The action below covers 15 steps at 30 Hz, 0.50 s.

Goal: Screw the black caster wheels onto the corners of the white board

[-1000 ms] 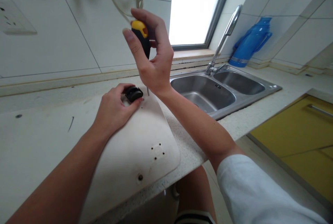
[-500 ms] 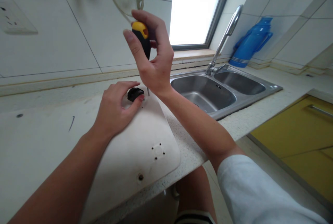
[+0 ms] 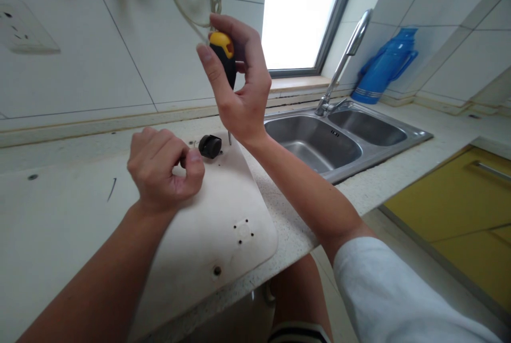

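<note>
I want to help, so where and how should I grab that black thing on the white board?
I'd pinch the black part across its near and far sides, coming from the left: it sticks up from the white board, and the screwdriver in the right hand crowds its right.

- Right hand: thumb and fingers hold a yellow-and-black screwdriver, shaft pointing down below them.
- Left hand: fingers curled toward the thumb; whether they pinch anything is unclear.
- Black caster: just beside the left thumb tip, on the white board.
- Steel sink: right of the right fingers.
</note>
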Tool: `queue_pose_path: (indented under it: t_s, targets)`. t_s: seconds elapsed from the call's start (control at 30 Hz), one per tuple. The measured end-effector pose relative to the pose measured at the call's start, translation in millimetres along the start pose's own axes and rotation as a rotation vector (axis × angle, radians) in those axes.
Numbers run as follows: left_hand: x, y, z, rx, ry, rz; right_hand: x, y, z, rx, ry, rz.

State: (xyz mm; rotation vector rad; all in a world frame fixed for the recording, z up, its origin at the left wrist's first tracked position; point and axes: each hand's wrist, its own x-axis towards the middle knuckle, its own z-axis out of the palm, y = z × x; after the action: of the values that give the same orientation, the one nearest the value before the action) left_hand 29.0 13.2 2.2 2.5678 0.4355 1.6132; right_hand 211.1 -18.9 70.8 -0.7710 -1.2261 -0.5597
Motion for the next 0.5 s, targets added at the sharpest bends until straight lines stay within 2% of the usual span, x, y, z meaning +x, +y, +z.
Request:
queue_pose_path:
  t_s: [0.1, 0.17, 0.27, 0.37, 0.43, 0.5]
  targets:
    - [1, 0, 4, -0.015, 0.028, 0.009, 4, 3, -2, 0.032, 0.038, -0.028]
    - [2, 1, 7, -0.048, 0.031, -0.026, 9, 1, -6, 0.001, 0.044, 0.008]
    - [4, 0, 13, -0.075, 0.012, -0.069, 22, -13, -15, -0.085, 0.026, 0.027]
    - [5, -3, 19, -0.066, 0.100, 0.012, 32, -34, -30, -0.212, 0.009, 0.076]
    - [5, -7, 23, -0.063, 0.164, 0.074, 28, -48, -46, -0.257, 0.098, 0.145]
    - [4, -9, 26, -0.067, 0.191, 0.095, 13, -59, -68, -0.201, 0.349, 0.251]
